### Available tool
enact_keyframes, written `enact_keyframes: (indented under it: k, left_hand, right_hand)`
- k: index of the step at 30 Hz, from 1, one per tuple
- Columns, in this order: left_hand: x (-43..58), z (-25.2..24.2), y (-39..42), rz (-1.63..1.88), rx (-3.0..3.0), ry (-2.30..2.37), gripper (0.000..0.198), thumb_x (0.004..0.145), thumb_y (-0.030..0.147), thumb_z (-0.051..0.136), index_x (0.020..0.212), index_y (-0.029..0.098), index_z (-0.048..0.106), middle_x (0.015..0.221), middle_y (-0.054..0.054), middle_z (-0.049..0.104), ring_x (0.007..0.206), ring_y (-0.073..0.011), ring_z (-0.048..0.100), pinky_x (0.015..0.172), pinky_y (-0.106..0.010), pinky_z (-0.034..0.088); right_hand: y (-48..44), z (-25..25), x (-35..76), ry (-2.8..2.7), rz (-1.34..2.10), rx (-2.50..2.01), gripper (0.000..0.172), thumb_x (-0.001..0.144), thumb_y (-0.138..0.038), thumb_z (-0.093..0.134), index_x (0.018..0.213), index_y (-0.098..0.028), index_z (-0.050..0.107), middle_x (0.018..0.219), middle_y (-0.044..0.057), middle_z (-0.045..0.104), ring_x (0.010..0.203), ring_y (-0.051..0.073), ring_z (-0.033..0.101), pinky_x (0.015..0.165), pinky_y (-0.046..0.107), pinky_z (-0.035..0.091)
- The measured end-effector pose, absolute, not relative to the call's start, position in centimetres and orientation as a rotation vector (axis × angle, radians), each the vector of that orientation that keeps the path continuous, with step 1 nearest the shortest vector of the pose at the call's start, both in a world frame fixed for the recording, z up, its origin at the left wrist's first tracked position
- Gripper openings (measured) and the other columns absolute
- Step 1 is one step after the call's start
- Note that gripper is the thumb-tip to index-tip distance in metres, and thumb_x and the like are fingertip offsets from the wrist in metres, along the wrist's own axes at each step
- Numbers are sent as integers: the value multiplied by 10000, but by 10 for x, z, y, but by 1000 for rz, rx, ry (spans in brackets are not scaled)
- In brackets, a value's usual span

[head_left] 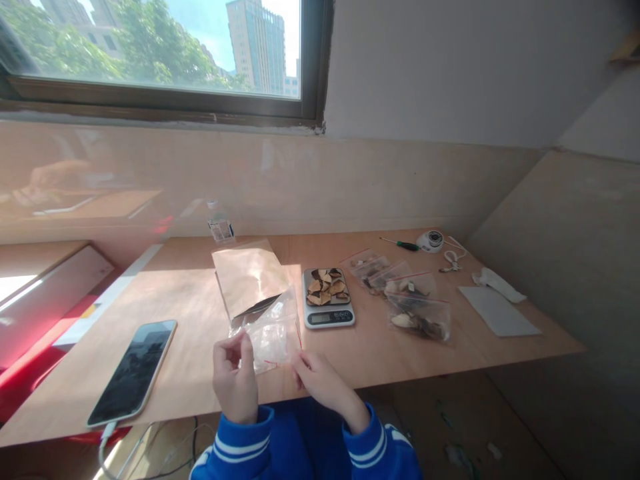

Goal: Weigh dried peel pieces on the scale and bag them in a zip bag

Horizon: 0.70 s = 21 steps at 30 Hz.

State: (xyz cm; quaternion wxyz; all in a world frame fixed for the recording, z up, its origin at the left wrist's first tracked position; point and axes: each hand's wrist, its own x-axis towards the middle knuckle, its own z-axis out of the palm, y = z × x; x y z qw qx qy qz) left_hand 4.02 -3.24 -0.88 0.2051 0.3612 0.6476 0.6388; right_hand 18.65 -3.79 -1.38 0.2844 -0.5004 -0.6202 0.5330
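A clear plastic zip bag (280,327) is held between my two hands near the table's front edge. My left hand (235,373) pinches its left side, and my right hand (320,380) has fingers closed on its right edge by the red strip. Beyond the bag lies a brown paper envelope (250,277). Right of the envelope stands a white digital scale (330,317) with dried brown slices (327,287) heaped on its plate. Several filled zip bags (419,317) lie to the right of the scale, holding pale and dark pieces.
A charging phone (134,370) lies at the left. A clear bottle (220,223) stands at the back by the wall. Farther right are a green-handled screwdriver (406,245), a round white device (431,241), a white sheet (497,311) and a folded white item (500,285).
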Motion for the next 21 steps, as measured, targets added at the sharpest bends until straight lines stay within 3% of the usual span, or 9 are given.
enact_keyframes:
  k: [6, 9, 13, 18, 21]
  left_hand:
    - [49, -9, -28, 1738, 1062, 1760, 275, 721, 432, 611, 805, 174, 569, 657, 16, 542, 613, -120, 532, 591, -248, 454]
    - [57, -16, -23, 1849, 996, 1762, 276, 722, 426, 605, 809, 168, 560, 622, 32, 514, 546, -99, 492, 533, -234, 424]
    - [79, -28, -12, 1945, 879, 1710, 272, 735, 424, 584, 813, 171, 521, 572, 59, 476, 460, -77, 438, 459, -221, 375]
    - [114, -28, -1, 1856, 842, 1461, 266, 750, 420, 575, 806, 188, 456, 509, 80, 454, 432, -87, 462, 477, -233, 395]
    - [126, -23, 2, 1804, 825, 1471, 257, 759, 414, 574, 804, 184, 468, 553, 56, 483, 489, -103, 492, 519, -251, 418]
  right_hand:
    - [-36, -18, 214, -1663, 1414, -1249, 467, 927, -504, 327, 770, -172, 615, 629, -9, 550, 597, 119, 520, 585, 221, 408]
    - [-29, -27, 234, -1607, 1150, -1340, 421, 925, -468, 350, 791, -175, 620, 698, 16, 587, 657, 141, 554, 620, 244, 436]
    - [-16, -44, 265, -1513, 654, -1437, 288, 908, -357, 388, 939, -184, 616, 981, 90, 604, 890, 193, 581, 748, 303, 479]
    - [16, -50, 293, -1612, 280, -1448, 357, 897, -284, 391, 1213, -222, 542, 1266, 111, 501, 1224, 226, 438, 1026, 421, 359]
    - [43, -47, 298, -1786, 194, -1439, 407, 906, -304, 395, 1301, -256, 482, 1404, 86, 394, 1318, 227, 336, 1075, 438, 291]
